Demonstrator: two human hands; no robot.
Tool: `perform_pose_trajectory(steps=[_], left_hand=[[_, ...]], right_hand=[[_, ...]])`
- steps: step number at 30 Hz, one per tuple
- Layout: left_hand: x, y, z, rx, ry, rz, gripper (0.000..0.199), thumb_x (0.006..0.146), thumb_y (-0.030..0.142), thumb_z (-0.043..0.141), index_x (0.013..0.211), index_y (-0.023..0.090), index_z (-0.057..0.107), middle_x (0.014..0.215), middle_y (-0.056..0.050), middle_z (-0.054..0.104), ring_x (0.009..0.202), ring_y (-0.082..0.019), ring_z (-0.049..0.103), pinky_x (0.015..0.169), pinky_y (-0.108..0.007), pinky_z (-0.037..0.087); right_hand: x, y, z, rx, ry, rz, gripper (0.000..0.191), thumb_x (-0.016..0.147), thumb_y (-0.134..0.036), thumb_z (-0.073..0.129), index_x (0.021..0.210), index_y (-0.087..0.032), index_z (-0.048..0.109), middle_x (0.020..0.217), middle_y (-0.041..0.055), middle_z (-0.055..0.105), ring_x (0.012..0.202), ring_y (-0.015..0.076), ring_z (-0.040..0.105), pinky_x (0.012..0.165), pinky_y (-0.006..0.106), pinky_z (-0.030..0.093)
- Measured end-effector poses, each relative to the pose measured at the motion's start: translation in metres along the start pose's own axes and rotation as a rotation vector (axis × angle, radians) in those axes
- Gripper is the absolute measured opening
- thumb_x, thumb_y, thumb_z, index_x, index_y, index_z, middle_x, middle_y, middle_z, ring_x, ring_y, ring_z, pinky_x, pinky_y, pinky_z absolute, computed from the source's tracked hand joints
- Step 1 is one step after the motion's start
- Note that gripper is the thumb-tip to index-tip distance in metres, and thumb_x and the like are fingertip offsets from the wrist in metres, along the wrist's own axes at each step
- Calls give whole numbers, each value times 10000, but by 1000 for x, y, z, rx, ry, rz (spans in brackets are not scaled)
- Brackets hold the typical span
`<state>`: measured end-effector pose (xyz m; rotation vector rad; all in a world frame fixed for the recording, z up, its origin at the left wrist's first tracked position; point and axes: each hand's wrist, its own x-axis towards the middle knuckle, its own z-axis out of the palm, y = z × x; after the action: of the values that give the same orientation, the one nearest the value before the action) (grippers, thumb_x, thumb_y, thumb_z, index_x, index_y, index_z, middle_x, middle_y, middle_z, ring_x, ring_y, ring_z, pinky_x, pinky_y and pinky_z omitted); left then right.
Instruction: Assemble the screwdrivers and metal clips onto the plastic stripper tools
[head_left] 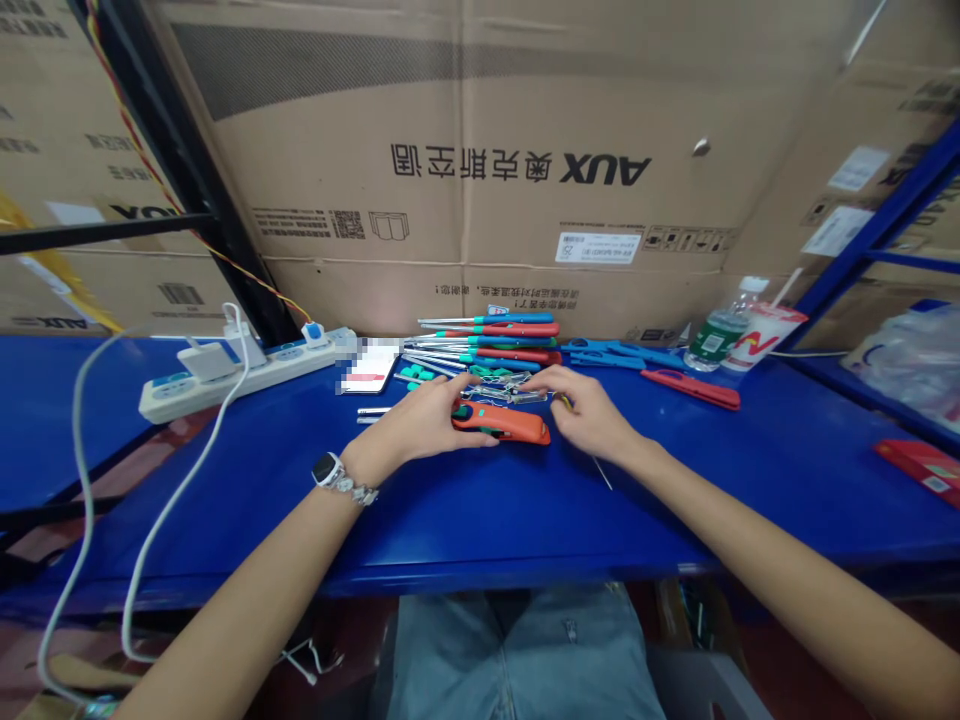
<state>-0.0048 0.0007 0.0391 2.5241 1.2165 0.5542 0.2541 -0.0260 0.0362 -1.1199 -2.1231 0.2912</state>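
Observation:
My left hand (431, 418) is wrapped round an orange lighter-like tool (514, 424) that lies level just over the blue table, its metal end pointing left. To its right, my right hand (589, 410) is closed, with a thin tool with a yellow part (564, 401) in it; a thin metal shaft sticks out below the palm. The right fingertips are beside a pile of small metal parts (506, 387). Behind both hands lies a stack of red and blue-handled tools (495, 330) with metal shafts, with small green pieces (415, 374) to the left.
A white power strip (247, 372) with plugs and cables stands at the left, near a phone (370, 367). Blue handles (626, 354) and a red handle (691, 389) lie to the right, before a bottle (718, 335) and a cup (766, 335). Cardboard (480, 100) stands behind.

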Motion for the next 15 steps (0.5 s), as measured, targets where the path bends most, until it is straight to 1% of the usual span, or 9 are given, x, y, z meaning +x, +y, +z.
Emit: perform_pose_trajectory(steps=[1,2,4,6,8,10,13,15], left_hand=[[-1,1,-2,34,15,0,849,731,706,764,1356,165,570,970,-117,686,849,-290,639,701,-354,442],[-2,3,-4,51,23,0,866,732,724,753,1361,160,564,976,-125,685,853,-296,642,704,-360,444],[-3,5,-5,43,29,-1,873,744,718,750,1379,158,540,981,-124,689,851,-294,647,707,-363,450],[-3,7,-6,-11,34,16,852,759,672,766,1401,174,511,979,-101,695,836,-275,652,704,-352,457],[-3,8,-6,-80,40,41,809,762,612,794,1396,197,508,974,-72,701,818,-253,658,700,-338,467],[-4,9,-7,-129,47,56,781,759,565,818,1385,205,520,1001,-64,706,834,-247,667,718,-338,485],[-5,7,-9,-162,36,52,805,754,524,840,1414,196,515,1112,-94,708,945,-276,681,805,-374,519],[-8,3,-12,-181,16,55,833,735,509,858,1429,201,517,1219,-116,691,1063,-302,670,906,-414,522]], right_hand=[[2,-2,-4,65,57,6,419,867,-63,428,1098,-219,741,1146,79,733,1042,232,675,953,443,513],[4,-5,-8,116,80,12,372,923,-128,431,1120,-220,733,1125,78,741,1020,231,685,937,438,526],[7,-16,-13,161,16,4,296,988,-294,503,1179,-211,713,1155,88,745,1057,243,693,932,424,538],[11,-27,-14,76,-74,-45,323,938,-389,646,1206,-222,714,1190,86,746,1096,257,689,958,421,530],[15,-34,-11,-6,-164,-98,342,909,-405,704,1199,-225,730,1178,79,758,1100,264,693,959,412,524],[19,-36,-8,16,-216,-104,307,932,-392,687,1184,-226,745,1154,65,771,1062,249,711,917,381,533],[22,-27,-5,116,-230,-60,286,940,-378,682,1175,-232,754,1153,51,776,1023,231,725,876,344,538],[21,-20,-3,93,-225,-50,289,917,-369,713,1168,-233,757,1136,52,779,1001,232,726,873,347,531]])
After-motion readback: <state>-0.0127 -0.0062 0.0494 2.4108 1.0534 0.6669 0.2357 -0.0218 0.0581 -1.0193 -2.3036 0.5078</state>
